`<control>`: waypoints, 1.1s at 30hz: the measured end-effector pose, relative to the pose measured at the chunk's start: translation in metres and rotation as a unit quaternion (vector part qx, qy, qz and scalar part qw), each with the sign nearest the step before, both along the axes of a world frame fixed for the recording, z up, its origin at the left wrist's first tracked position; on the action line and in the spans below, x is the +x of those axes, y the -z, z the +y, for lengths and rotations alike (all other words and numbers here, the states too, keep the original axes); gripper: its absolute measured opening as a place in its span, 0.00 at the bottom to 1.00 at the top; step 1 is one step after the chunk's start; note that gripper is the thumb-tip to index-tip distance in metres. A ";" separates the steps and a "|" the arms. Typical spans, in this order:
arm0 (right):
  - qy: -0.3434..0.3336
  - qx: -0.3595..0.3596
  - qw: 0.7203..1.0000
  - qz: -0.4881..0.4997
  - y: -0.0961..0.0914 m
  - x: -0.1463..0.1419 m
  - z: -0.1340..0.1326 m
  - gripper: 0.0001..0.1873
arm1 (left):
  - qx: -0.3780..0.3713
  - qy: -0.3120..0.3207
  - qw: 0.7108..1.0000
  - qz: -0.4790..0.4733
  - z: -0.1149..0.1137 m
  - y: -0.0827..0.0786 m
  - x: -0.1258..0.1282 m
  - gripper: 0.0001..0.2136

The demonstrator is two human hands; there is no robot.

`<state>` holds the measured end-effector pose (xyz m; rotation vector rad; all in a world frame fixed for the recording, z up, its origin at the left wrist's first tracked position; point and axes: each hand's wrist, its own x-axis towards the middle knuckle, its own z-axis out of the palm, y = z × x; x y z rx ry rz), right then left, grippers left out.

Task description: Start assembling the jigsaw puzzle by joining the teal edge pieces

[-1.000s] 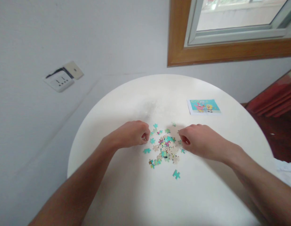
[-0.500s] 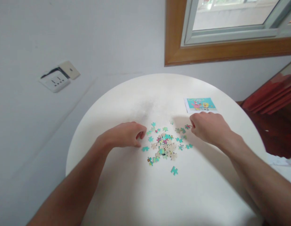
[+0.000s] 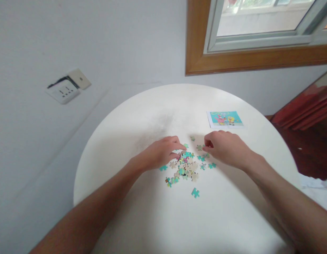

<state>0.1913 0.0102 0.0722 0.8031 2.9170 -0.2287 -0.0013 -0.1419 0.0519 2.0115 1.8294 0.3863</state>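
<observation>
A small heap of jigsaw puzzle pieces (image 3: 190, 165) in teal, beige and pink lies on a round white table (image 3: 142, 225). My left hand (image 3: 163, 152) reaches over the heap's left edge, thumb and forefinger apart around a few pieces there. Some pieces beneath that hand are hidden. On the other side, my right hand (image 3: 225, 145) is curled, its fingertips beside the loose pieces right of the heap. Whether a piece sits between those fingertips is hidden. One teal puzzle piece (image 3: 195, 192) lies alone nearer to me.
Behind my right hand lies a picture card (image 3: 225, 119) with pink and yellow cartoon figures on teal. The table's far edge is close to a white wall with a socket (image 3: 63, 91). A wood-framed window (image 3: 195, 42) and a red curtain (image 3: 298, 102) are to the right.
My left hand has moved right, from beside the pieces to over the heap, and its fingers have stretched out. My right hand has shifted left and slightly nearer, covering a pink piece.
</observation>
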 end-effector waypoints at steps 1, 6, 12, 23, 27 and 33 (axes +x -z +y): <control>-0.014 -0.022 0.999 0.031 0.002 -0.003 -0.003 0.07 | 0.000 -0.003 1.000 0.001 0.000 0.000 0.000 0.10; -0.136 -0.126 0.978 0.093 0.014 -0.017 -0.022 0.05 | 0.014 -0.028 1.000 -0.001 0.002 0.001 0.001 0.06; -0.141 -0.163 0.972 0.089 0.022 -0.020 -0.021 0.02 | 0.010 -0.052 0.999 0.001 0.005 -0.003 -0.004 0.02; -0.053 -0.108 0.986 0.114 0.010 -0.002 0.023 0.10 | -0.053 -0.214 0.959 0.176 -0.012 -0.021 -0.047 0.09; 0.016 0.015 0.999 0.046 0.006 0.006 0.043 0.10 | -0.114 -0.250 0.937 0.215 -0.012 -0.022 -0.033 0.07; 0.034 -0.072 0.996 -0.041 0.004 0.011 0.044 0.08 | -0.141 -0.221 0.956 0.130 -0.010 -0.024 -0.031 0.05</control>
